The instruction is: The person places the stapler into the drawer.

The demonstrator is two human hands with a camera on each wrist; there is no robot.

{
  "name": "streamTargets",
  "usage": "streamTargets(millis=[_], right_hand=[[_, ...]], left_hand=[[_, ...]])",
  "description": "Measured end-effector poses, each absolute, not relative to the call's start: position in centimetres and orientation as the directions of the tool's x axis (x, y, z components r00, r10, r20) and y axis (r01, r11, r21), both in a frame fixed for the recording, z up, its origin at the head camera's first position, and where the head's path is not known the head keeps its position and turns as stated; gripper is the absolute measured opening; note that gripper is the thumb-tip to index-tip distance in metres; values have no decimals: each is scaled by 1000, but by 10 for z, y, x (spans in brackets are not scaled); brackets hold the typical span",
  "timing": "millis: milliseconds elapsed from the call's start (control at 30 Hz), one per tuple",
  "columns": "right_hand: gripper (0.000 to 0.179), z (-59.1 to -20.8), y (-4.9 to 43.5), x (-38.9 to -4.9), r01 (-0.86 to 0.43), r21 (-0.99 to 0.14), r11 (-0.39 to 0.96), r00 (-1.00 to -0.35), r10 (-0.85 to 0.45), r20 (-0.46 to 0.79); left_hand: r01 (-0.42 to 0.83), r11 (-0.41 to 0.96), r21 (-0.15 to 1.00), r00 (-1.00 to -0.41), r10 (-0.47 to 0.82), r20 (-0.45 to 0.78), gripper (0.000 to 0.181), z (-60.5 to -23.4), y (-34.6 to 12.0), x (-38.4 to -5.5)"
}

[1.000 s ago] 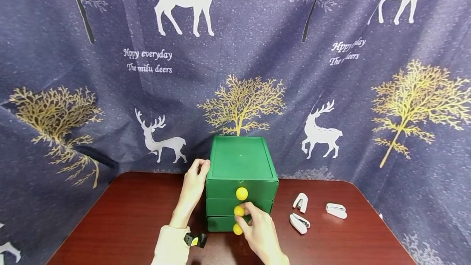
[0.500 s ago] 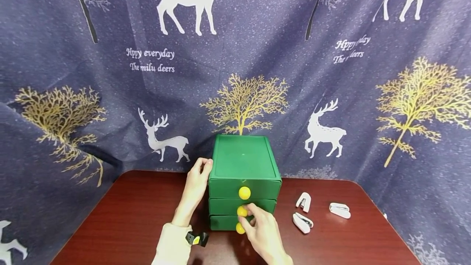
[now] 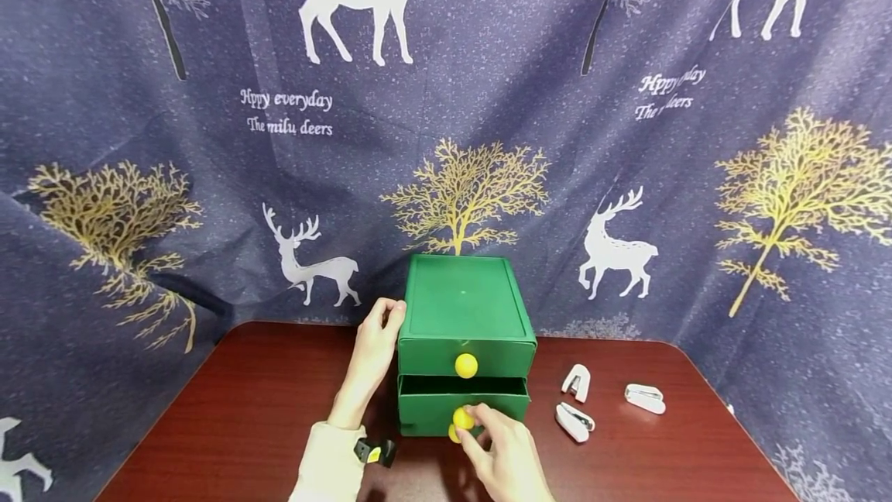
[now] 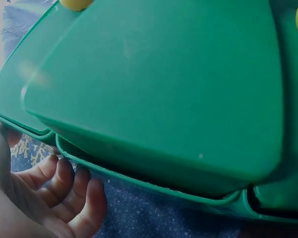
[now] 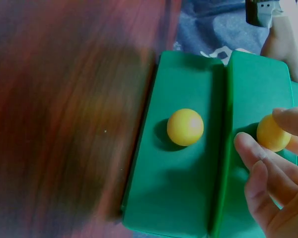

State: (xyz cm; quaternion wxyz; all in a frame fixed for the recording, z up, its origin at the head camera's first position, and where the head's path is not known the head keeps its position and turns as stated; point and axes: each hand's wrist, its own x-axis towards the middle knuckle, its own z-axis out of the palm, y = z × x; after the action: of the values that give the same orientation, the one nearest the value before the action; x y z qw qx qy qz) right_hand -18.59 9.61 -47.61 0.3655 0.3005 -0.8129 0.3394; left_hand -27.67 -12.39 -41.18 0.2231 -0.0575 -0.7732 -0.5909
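A green three-drawer cabinet with round yellow knobs stands on the table. My right hand pinches the middle drawer's knob between thumb and fingers, also visible in the right wrist view. That middle drawer stands partly out, and a dark gap shows behind its front. The top knob is free; the bottom knob is untouched in the right wrist view and partly hidden in the head view. My left hand rests against the cabinet's left side, its fingertips near the drawer casing.
Three white staplers lie right of the cabinet: one at the back, one nearer, one farther right. The brown table ends at a dark blue patterned cloth behind.
My right hand has drawn the middle drawer toward me by its knob, and a gap has opened above its front. My left hand stays at the cabinet's side. The view has shifted slightly.
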Motion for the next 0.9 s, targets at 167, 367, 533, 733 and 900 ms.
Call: streamTargets(millis=[167,367,533,733,900], right_hand=[[33,-479,98,-179,-728,-371,576,-589,-249,769],[37,-482,101,-167,-735,-350,581,-572,-256,779],[39,-484,103,-162,-756,-299,583,-528,-272,804],[42,-486,105,-155,-759,-290,583,-520,-273,810],[40,-485,106,-148,-743,-339,577,-571,-283,771]], left_hand=[[352,294,889,-894,-175,412,28,-412,-124,-277],[369,287,884,-889,-166,426,29,-413,-125,-278],[374,274,886,-890,-163,426,30,-413,-124,-279],[371,278,886,-892,-158,423,30,-413,-124,-279],[368,277,888,-891,-167,422,29,-414,-125,-279]])
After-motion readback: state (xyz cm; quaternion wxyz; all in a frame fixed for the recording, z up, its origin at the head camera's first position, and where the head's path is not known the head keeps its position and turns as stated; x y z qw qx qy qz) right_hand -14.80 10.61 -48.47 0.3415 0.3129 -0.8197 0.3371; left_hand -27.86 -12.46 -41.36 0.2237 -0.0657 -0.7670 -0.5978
